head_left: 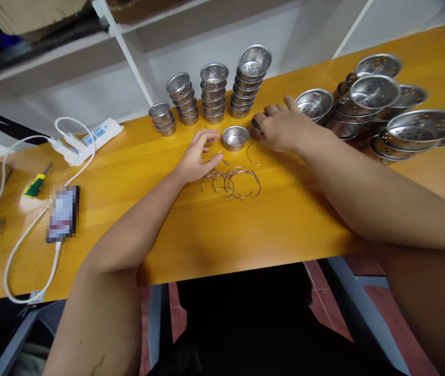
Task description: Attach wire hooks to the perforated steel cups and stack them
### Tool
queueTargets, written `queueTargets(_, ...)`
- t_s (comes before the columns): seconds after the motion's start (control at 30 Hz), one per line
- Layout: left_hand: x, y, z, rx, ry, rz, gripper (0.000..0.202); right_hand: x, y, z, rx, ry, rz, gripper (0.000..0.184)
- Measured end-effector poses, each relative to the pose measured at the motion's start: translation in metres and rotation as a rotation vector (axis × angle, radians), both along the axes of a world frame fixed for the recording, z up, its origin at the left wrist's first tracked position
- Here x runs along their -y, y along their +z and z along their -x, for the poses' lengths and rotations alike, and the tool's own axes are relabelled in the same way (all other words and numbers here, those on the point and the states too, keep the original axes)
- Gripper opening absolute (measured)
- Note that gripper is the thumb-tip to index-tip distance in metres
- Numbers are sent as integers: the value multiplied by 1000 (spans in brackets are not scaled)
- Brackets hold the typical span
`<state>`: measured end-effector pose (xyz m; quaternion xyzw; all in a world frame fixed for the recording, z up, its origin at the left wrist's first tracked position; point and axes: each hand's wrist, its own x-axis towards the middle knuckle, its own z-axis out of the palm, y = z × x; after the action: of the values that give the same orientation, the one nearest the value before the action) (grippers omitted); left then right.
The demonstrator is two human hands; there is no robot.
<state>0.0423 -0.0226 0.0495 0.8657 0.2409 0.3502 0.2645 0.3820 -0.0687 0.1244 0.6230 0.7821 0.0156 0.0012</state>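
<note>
Dark-clothed lap (246, 324) below, our metal cup (235, 140) sits on the table (207, 235) between our hands! Left hand (193, 161) open, fingers curved beside it; right hand's (283, 128) grip, we can't tell. Seemingly we're at a reaching step, calling for care around the wire rings (230, 183).

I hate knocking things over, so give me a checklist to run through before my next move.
1. Left hand open: ok, thumb and fingers apart.
2. Right hand free: cannot tell, what lies under its fingers is mostly hidden.
3. Lone cup upright: ok, it stands between the hands.
4. Rings separated: not ok, several overlap.
5. Back stacks standing: ok, four behind the hands, rims up.
6. Phone out of the way: ok, well left of the rings.
</note>
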Motion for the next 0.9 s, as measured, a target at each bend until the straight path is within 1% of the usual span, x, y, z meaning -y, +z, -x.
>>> queueTargets(0.1, 1, 4, 2, -39, -34, -15, 62, 9, 11, 7, -53, -6, -14, 51)
queueTargets(0.2, 2, 9, 1, -73, -114, -56, 61, 15, 25, 14, -80, 15, -48, 52)
queueTargets(0.27, 3, 12, 0, -99, -168, -86, 58, 16, 33, 18, -106, 38, -15, 49)
queueTargets(0.37, 6, 15, -2, -173, -209, -95, 54, 13, 36, 19, -164, 74, 53, 45)
queueTargets(0.47, 7, 16, -2, -232, -211, -83, 49, 10, 34, 17, -162, 58, 69, 48)
queueTargets(0.6, 5, 13, 1, -231, -189, -76, 48, 12, 34, 16, -124, 18, 79, 53)
queueTargets(0.7, 3, 11, 2, -183, -157, -98, 46, 15, 37, 16, -178, 31, 70, 55)
queueTargets(0.77, 3, 11, 2, -154, -104, -117, 46, 15, 38, 16, -214, 79, 58, 57)
queueTargets(0.83, 3, 11, 3, -147, -22, -129, 52, 15, 39, 16, -211, 117, 57, 56)
queueTargets(0.9, 2, 10, 3, -160, 59, -126, 60, 14, 39, 16, -155, 107, 103, 49)
